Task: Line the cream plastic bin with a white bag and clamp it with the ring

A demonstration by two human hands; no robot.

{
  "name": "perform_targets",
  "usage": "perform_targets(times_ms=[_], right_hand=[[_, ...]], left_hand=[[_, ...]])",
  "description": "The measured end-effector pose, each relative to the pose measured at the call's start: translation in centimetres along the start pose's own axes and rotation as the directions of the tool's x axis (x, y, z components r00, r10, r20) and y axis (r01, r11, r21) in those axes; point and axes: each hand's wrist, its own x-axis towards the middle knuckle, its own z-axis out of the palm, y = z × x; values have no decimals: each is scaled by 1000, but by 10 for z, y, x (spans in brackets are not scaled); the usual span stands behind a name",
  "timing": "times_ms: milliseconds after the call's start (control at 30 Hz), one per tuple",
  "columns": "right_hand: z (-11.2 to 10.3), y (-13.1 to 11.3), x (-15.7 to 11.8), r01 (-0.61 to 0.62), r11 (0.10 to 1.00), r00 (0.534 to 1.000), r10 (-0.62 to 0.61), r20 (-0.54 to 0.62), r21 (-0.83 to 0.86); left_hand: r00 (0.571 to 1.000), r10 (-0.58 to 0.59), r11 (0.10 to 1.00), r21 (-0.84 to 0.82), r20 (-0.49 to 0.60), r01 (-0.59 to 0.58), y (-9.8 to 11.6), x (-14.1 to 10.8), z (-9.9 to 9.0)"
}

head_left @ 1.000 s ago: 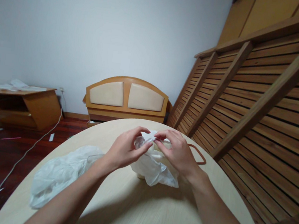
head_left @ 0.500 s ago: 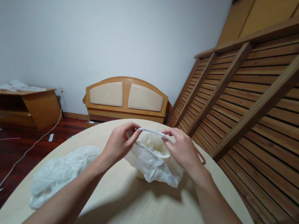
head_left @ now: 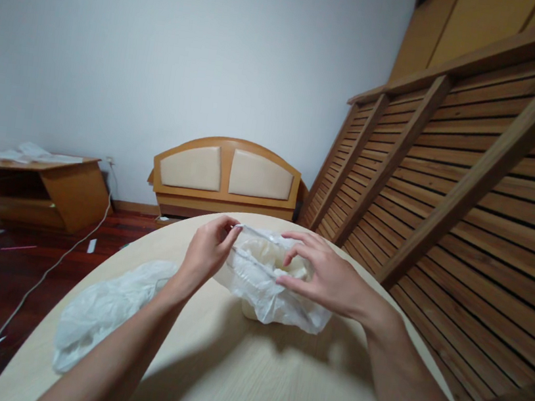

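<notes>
A thin white plastic bag [head_left: 277, 303] is draped over the rim of a pale cream container [head_left: 248, 310], whose lower edge shows beneath the film. My left hand [head_left: 205, 250] pinches the bag's far left edge between thumb and fingers. On the right, my right hand [head_left: 331, 277] has its thumb and fingers spread around the bag's opening, with nothing gripped between them. Its fingertips hover at or touch the film; which one I cannot tell. A crumpled white plastic bag [head_left: 102, 313] lies on the table beside my left forearm.
Everything stands on a round pale wooden table [head_left: 290, 396]. Beyond it is a wooden headboard [head_left: 226, 168] against the wall. A slatted wooden frame [head_left: 449, 180] leans at the right. Left, a low cabinet [head_left: 74, 193] and a white cable [head_left: 45, 275] are on the floor.
My right hand has let go of the bag's far edge and spread its fingers. My left hand has shifted slightly left, still pinching the bag, whose opening looks wider.
</notes>
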Motion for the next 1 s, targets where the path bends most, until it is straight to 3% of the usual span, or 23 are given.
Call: perform_targets(times_ms=[133,200,400,633,867,1000], right_hand=[[3,4,-6,-23,999,992,27,124,-39],[4,6,-6,-19,999,991,24,133,-35],[2,0,1,-25,1000,999,25,21,-3],[8,0,7,-68,997,989,61,-133,-44],[10,3,7,-215,976,952,205,-228,-22],[10,0,7,-219,975,935,223,-275,48]], left_hand=[[1000,-17,1000,13,8,17,-1,0,1],[1000,-15,1000,14,13,15,0,0,1],[999,-4,999,-40,36,6,9,-4,0],[985,127,980,-170,118,-106,28,-12,-3],[977,165,982,-114,136,-150,33,-14,-8],[969,225,972,-87,104,-217,38,-16,-11]])
